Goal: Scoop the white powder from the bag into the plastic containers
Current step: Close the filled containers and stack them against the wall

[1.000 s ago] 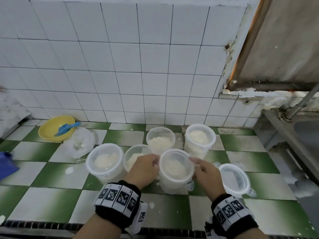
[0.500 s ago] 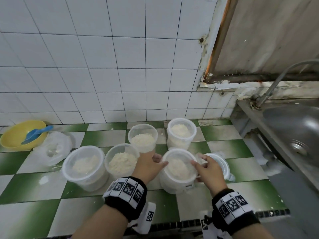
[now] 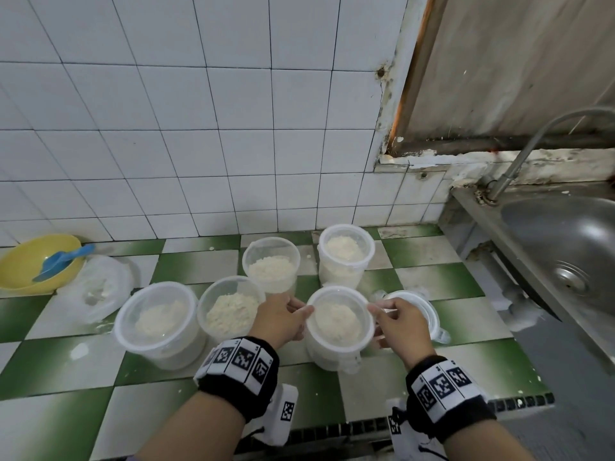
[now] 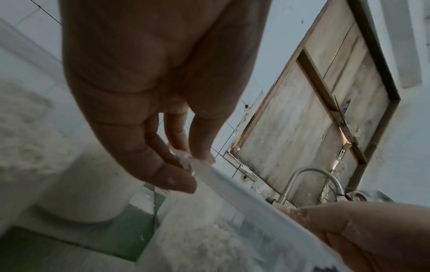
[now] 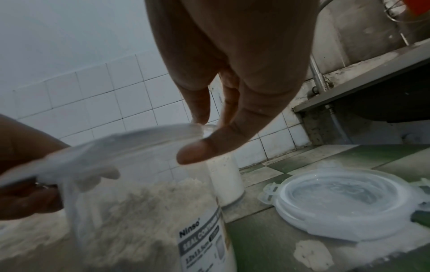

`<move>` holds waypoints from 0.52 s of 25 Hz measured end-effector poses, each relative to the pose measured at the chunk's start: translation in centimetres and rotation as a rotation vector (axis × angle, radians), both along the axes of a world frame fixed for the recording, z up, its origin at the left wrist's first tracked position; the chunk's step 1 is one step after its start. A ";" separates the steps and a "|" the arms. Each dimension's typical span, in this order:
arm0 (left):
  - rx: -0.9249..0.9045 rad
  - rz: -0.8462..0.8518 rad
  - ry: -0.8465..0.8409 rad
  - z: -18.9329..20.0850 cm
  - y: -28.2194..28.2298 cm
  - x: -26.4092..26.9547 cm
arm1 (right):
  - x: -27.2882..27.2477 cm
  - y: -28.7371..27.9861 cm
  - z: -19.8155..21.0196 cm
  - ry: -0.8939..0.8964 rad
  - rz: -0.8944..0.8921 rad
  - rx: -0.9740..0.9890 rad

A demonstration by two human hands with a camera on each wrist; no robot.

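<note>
Hands unchanged: your left hand and right hand still pinch front container rim, frame centre; scooping paused.

Five open containers stand on the tiled counter: the nearest container, holding powder, sits toward the front edge between the left hand and the right hand, which touch its rim from either side. Left of it stand a second container and a third container side by side, and behind it, toward the wall, two more containers. A lid lies just right of the nearest container, the bag and, behind it, a bowl holding a scoop lie at the back left, and the sink adjoins the counter's right edge.
</note>
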State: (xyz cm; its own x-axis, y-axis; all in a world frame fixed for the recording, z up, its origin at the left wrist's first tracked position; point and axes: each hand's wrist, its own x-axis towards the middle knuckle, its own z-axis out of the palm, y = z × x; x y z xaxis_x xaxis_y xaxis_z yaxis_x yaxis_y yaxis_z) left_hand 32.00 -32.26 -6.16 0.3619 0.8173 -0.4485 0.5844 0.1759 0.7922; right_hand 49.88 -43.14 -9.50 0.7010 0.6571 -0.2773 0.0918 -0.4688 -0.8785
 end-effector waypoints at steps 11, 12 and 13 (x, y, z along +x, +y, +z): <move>0.332 -0.172 0.332 -0.4 -0.6 0.6 | 0.9 0.1 0.8 -0.130 0.090 -0.184; 0.294 -0.158 0.291 -0.7 -0.5 0.8 | 1.0 0.1 0.7 -0.065 0.079 -0.159; 0.243 -0.138 0.238 -1.1 -0.4 0.9 | 1.1 0.1 0.7 -0.006 0.068 -0.138</move>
State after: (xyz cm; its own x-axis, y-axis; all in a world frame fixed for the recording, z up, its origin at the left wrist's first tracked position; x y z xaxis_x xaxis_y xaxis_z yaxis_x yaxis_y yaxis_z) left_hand 32.88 -32.67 -7.21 0.3853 0.8608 -0.3325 0.7626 -0.0942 0.6400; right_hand 50.99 -43.09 -8.81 0.6577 0.6594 -0.3641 0.1325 -0.5772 -0.8058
